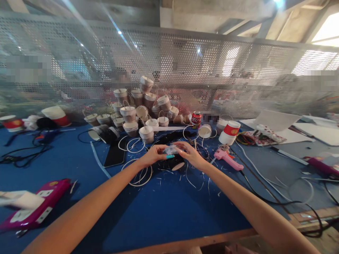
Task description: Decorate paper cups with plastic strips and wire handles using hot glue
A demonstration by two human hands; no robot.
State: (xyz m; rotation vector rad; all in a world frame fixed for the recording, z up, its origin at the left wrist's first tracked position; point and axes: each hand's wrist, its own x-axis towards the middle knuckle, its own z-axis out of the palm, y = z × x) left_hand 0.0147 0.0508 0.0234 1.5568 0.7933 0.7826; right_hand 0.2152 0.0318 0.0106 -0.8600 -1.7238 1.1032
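Both my hands meet over the middle of the blue table (pixel 169 204). My left hand (pixel 153 154) and my right hand (pixel 189 152) pinch a small clear plastic bag (pixel 171 150) between them, fingers closed on it. Just below the bag lie a dark object and a small pale oval piece (pixel 178 166). White strip loops (pixel 137 174) lie under my left wrist. A pink glue gun (pixel 227 157) lies a little right of my right hand.
A heap of small paper-cup baskets with handles (pixel 137 109) fills the far centre before a perforated metal screen (pixel 185 67). A red can (pixel 196 118), red-and-white cups (pixel 230 132), a black phone (pixel 116 155), a magenta power strip (pixel 37 206), cables and paper scraps surround the hands.
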